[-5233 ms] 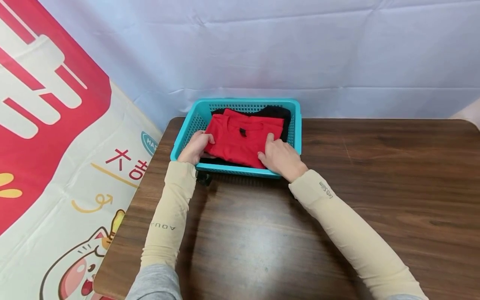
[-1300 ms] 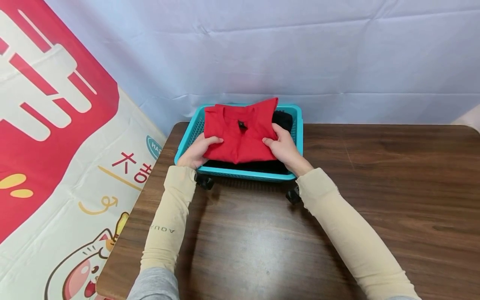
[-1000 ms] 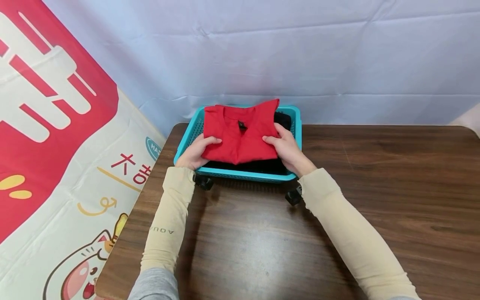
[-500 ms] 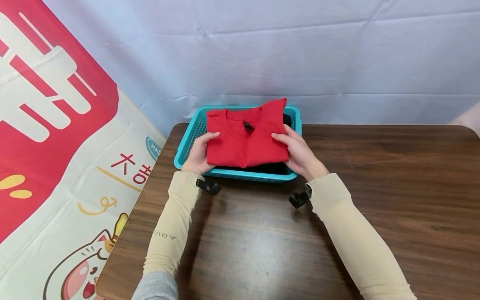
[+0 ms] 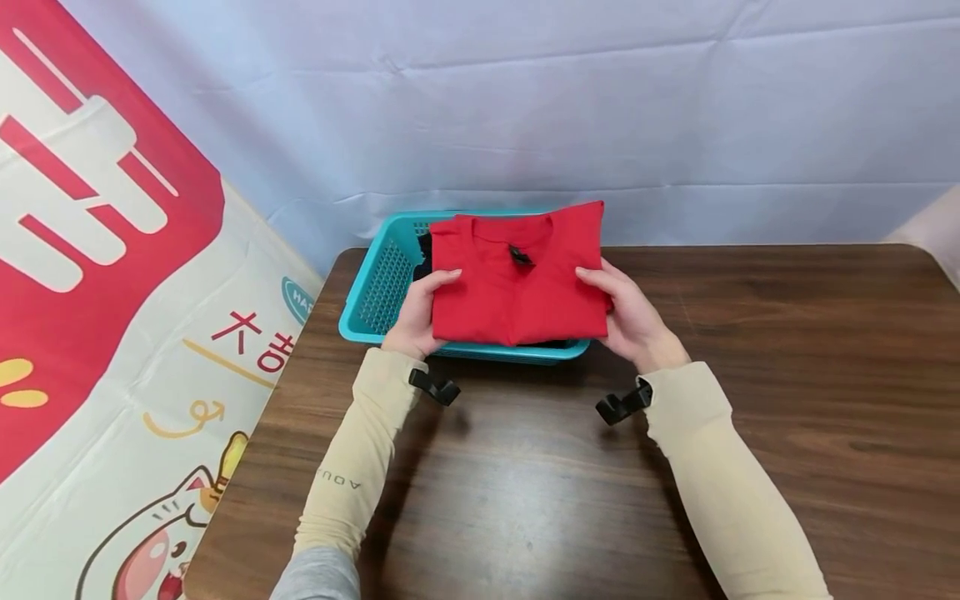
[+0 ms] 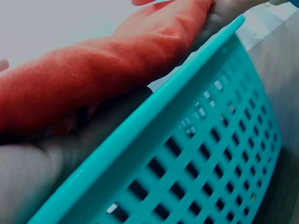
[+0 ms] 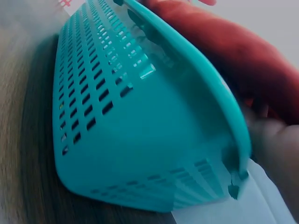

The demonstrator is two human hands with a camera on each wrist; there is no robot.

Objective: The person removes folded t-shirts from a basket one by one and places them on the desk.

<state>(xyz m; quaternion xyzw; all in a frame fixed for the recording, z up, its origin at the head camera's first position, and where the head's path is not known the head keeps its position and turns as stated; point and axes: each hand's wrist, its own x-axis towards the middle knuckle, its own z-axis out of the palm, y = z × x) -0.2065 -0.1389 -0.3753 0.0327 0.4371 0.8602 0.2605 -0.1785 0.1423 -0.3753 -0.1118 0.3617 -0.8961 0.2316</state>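
Observation:
A folded red T-shirt (image 5: 517, 292), with a dark label at its neckline, is held up over the turquoise basket (image 5: 382, 287) in the head view. My left hand (image 5: 420, 312) grips its left side, thumb on top and fingers out of sight beneath. On the opposite side my right hand (image 5: 633, 321) holds it the same way, just beyond the basket's right end. The shirt's lower edge overlaps the front rim. Both wrist views show the red cloth (image 6: 93, 79) above the rim of the basket (image 7: 140, 121).
Black cloth (image 5: 423, 258) lies in the basket, mostly hidden behind the shirt. The basket stands at the back of a brown wooden table (image 5: 787, 350), against a pale hanging sheet (image 5: 562, 108). A printed banner (image 5: 112, 292) borders the left side.
At first the shirt lay in the basket with my hands at its sides. Both hands then took hold and raised it; lately it has moved right and towards me.

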